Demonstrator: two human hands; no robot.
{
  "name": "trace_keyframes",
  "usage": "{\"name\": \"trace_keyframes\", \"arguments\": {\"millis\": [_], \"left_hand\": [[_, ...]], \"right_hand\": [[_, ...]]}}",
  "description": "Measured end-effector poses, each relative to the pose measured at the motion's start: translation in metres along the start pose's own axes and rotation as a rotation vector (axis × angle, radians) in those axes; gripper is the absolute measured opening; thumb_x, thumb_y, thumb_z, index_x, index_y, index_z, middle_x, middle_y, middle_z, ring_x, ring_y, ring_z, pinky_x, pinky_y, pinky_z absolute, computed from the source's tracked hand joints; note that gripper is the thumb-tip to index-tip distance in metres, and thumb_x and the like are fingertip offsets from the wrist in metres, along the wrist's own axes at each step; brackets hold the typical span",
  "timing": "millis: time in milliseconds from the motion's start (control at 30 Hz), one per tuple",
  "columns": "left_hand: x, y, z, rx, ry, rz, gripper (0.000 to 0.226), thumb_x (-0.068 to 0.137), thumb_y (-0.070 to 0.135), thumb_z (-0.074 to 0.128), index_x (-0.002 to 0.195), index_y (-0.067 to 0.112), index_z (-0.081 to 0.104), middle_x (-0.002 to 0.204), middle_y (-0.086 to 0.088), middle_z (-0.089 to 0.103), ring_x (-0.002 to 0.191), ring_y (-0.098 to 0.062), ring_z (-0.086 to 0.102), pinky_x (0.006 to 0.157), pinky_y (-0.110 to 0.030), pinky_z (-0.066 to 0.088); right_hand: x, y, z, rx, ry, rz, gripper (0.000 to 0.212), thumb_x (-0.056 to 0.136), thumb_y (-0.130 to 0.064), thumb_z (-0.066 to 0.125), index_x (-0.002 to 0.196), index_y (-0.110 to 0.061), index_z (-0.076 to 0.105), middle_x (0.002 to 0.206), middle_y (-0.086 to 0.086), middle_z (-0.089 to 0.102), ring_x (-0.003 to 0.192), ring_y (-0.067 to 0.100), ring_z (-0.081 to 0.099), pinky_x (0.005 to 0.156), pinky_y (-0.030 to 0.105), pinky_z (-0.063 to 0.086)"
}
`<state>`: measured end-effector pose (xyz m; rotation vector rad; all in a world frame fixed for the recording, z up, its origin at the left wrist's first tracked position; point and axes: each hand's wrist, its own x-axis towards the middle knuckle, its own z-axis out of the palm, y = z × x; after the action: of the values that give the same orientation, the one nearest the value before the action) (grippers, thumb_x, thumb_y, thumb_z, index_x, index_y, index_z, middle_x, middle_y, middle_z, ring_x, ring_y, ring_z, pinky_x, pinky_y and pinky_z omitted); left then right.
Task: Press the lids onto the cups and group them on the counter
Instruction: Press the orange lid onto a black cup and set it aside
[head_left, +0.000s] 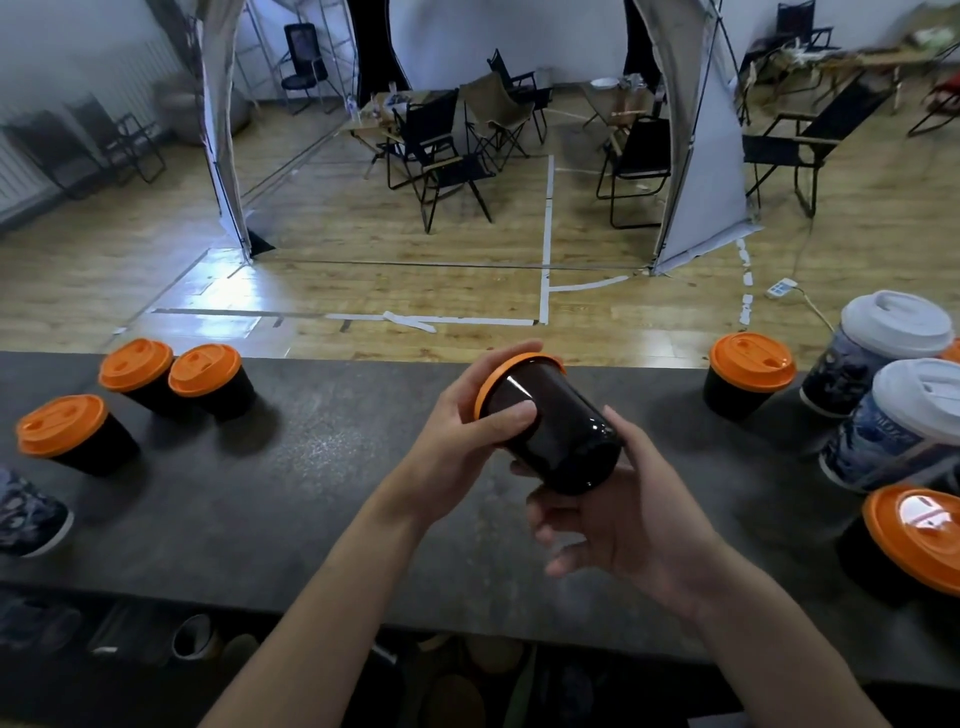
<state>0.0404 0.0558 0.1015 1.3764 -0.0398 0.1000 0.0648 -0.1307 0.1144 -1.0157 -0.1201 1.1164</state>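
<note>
A black cup with an orange lid is held tilted above the dark counter, lid end pointing away from me. My left hand grips the cup near the lid, thumb across the side and fingers over the lid rim. My right hand cradles the cup's base from below with curled fingers. Three lidded black cups stand grouped at the left.
At the right stand a lidded black cup, two patterned cups with white lids, and another orange-lidded cup at the near right. A patterned cup lies at the left edge. Beyond the counter are wooden floor and folding chairs.
</note>
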Motion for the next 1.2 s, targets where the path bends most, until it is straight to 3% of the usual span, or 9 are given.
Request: {"name": "trace_keyframes", "arguments": {"millis": [100, 200, 367, 500, 633, 733, 867, 1000, 1200], "left_hand": [[0.000, 0.005, 0.002, 0.130, 0.049, 0.028, 0.067, 0.081, 0.028, 0.075, 0.144, 0.024, 0.054, 0.137, -0.012, 0.062, 0.127, -0.033, 0.059, 0.109, -0.054, 0.048], [0.002, 0.012, 0.005, 0.153, 0.063, 0.074, 0.073, 0.079, 0.032, 0.076, 0.147, 0.028, 0.048, 0.137, -0.004, 0.064, 0.124, -0.023, 0.062, 0.100, -0.034, 0.052], [0.003, 0.012, 0.005, 0.105, -0.019, 0.083, 0.067, 0.079, 0.013, 0.079, 0.140, 0.017, 0.052, 0.125, -0.011, 0.065, 0.114, -0.024, 0.063, 0.093, -0.034, 0.052], [0.003, 0.011, 0.005, 0.173, 0.046, 0.077, 0.056, 0.081, 0.007, 0.076, 0.134, 0.015, 0.059, 0.111, 0.000, 0.070, 0.105, -0.017, 0.067, 0.089, -0.029, 0.053], [0.006, 0.011, 0.004, 0.224, 0.030, 0.057, 0.049, 0.087, 0.018, 0.072, 0.134, 0.021, 0.058, 0.116, -0.001, 0.068, 0.106, -0.013, 0.066, 0.088, -0.025, 0.053], [0.006, 0.007, 0.008, 0.160, 0.005, 0.047, 0.051, 0.091, 0.026, 0.070, 0.139, 0.027, 0.052, 0.126, -0.007, 0.063, 0.116, -0.021, 0.063, 0.097, -0.033, 0.052], [0.006, 0.002, 0.015, 0.188, 0.073, 0.069, 0.039, 0.091, 0.020, 0.072, 0.127, 0.016, 0.056, 0.103, 0.001, 0.067, 0.098, -0.012, 0.065, 0.085, -0.024, 0.053], [0.008, 0.004, 0.018, 0.256, 0.075, 0.073, 0.036, 0.090, 0.025, 0.071, 0.124, 0.023, 0.059, 0.103, 0.005, 0.068, 0.098, -0.009, 0.067, 0.085, -0.024, 0.053], [0.007, 0.008, 0.013, 0.205, 0.010, 0.068, 0.049, 0.088, 0.017, 0.070, 0.134, 0.023, 0.055, 0.109, 0.001, 0.066, 0.103, -0.013, 0.064, 0.087, -0.025, 0.052]], "right_hand": [[0.000, 0.000, -0.005, -0.225, 0.139, -0.174, 0.081, 0.089, -0.081, 0.029, 0.121, -0.020, 0.072, 0.090, 0.017, 0.068, 0.072, 0.026, 0.064, 0.058, 0.041, 0.058], [0.001, 0.001, -0.005, -0.221, 0.153, -0.243, 0.077, 0.087, -0.080, 0.048, 0.130, -0.018, 0.064, 0.094, 0.017, 0.070, 0.072, 0.026, 0.065, 0.062, 0.041, 0.058], [0.002, -0.005, -0.004, 0.212, 0.000, -0.110, 0.072, 0.096, -0.059, 0.035, 0.113, -0.004, 0.077, 0.094, 0.024, 0.068, 0.065, 0.025, 0.061, 0.058, 0.033, 0.055], [0.005, 0.001, -0.013, -0.043, 0.136, -0.202, 0.073, 0.099, -0.068, 0.032, 0.122, -0.012, 0.074, 0.101, 0.021, 0.070, 0.076, 0.028, 0.066, 0.065, 0.038, 0.057], [0.007, 0.002, -0.014, -0.245, 0.277, -0.342, 0.076, 0.086, -0.069, 0.051, 0.129, -0.008, 0.061, 0.102, 0.025, 0.068, 0.072, 0.026, 0.065, 0.064, 0.037, 0.057], [0.006, 0.000, -0.011, -0.092, 0.163, -0.255, 0.068, 0.096, -0.064, 0.045, 0.131, -0.009, 0.064, 0.106, 0.033, 0.068, 0.064, 0.021, 0.058, 0.062, 0.032, 0.052], [0.005, 0.003, -0.012, -0.037, 0.137, -0.202, 0.072, 0.101, -0.063, 0.026, 0.126, -0.010, 0.068, 0.100, 0.029, 0.071, 0.066, 0.025, 0.058, 0.063, 0.034, 0.051], [0.007, 0.005, -0.008, -0.241, 0.302, -0.299, 0.076, 0.092, -0.076, 0.044, 0.128, -0.012, 0.065, 0.104, 0.027, 0.069, 0.069, 0.024, 0.063, 0.062, 0.035, 0.055], [0.004, -0.001, -0.007, 0.125, 0.093, -0.116, 0.078, 0.101, -0.064, 0.028, 0.131, 0.000, 0.062, 0.079, 0.018, 0.063, 0.059, 0.020, 0.054, 0.059, 0.031, 0.047]]}}
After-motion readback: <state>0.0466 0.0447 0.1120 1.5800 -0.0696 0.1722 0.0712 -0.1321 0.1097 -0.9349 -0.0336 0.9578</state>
